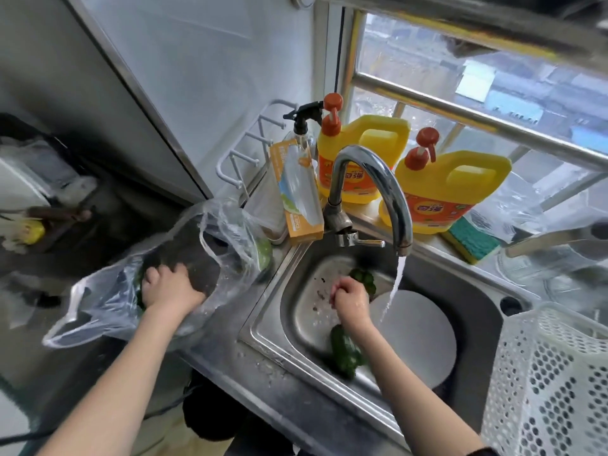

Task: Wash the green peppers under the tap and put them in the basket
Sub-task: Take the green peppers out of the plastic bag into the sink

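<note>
My left hand (167,286) reaches inside a clear plastic bag (108,304) on the counter left of the sink and grips a green pepper (139,291) there. Another light green pepper (263,253) shows through the bag's far side. My right hand (348,296) is over the steel sink (296,324), fingers curled round a dark green pepper (365,279) just left of the water stream (393,291). A second dark pepper (345,352) lies in the sink below my wrist. The chrome tap (378,179) is running. The white mesh basket (543,383) stands at the right.
Two yellow detergent bottles (362,159) (450,192), a spray bottle (304,123), a box of bags (297,189) and a green sponge (472,240) line the window sill behind the tap. A round white plate (424,337) lies in the sink bottom.
</note>
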